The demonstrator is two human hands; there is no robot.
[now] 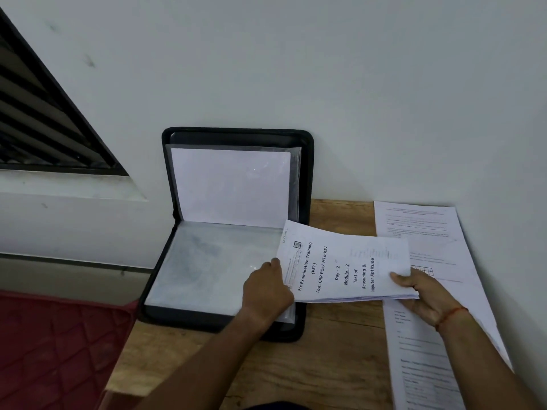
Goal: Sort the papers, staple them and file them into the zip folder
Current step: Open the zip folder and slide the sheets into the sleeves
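The filing step looks to be in hand: the right hand (426,294) has its grip closed on the near end of a booklet (346,264), thumb on top, holding it just above the wooden surface (334,350) with its far end at the open edge of the zip folder (236,232). The left hand (266,288) pinches the edge of the clear sleeve (213,261) there. Next, I judge, the sleeve mouth must be held open while the booklet slides in flat; more papers (429,321) lie beside.

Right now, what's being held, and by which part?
The printed paper bundle: right hand grips its right end, thumb on top; left hand is at its left edge, by the open zip folder.
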